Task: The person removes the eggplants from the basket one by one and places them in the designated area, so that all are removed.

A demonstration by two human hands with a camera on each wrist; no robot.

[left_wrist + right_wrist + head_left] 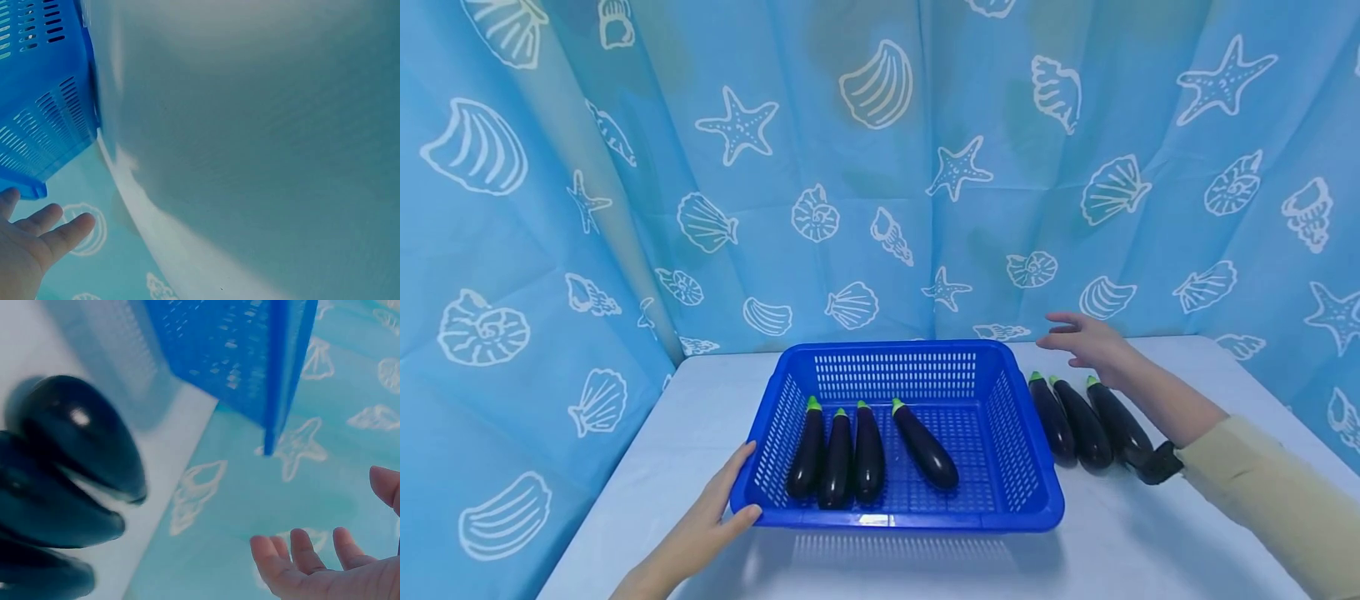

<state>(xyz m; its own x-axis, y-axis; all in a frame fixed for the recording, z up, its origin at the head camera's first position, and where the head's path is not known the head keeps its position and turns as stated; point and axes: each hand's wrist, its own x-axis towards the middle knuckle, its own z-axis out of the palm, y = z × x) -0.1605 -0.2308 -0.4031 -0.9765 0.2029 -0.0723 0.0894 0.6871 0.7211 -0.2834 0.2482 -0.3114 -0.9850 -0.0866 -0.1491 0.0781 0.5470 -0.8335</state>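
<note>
A blue plastic basket holds several eggplants: a row at its left and one slanted eggplant lying apart near its middle. My left hand rests against the basket's left rim, thumb near the front corner. In the left wrist view its fingers look spread and straight. Three more eggplants lie side by side on the table, right of the basket. Above their stem ends hovers my right hand, holding nothing. The right wrist view shows its loosely extended fingers apart from the eggplants.
A white cloth covers the table. Behind and to both sides hangs a blue curtain with white shell and starfish prints. A dark band sits at the right wrist by a pale sleeve.
</note>
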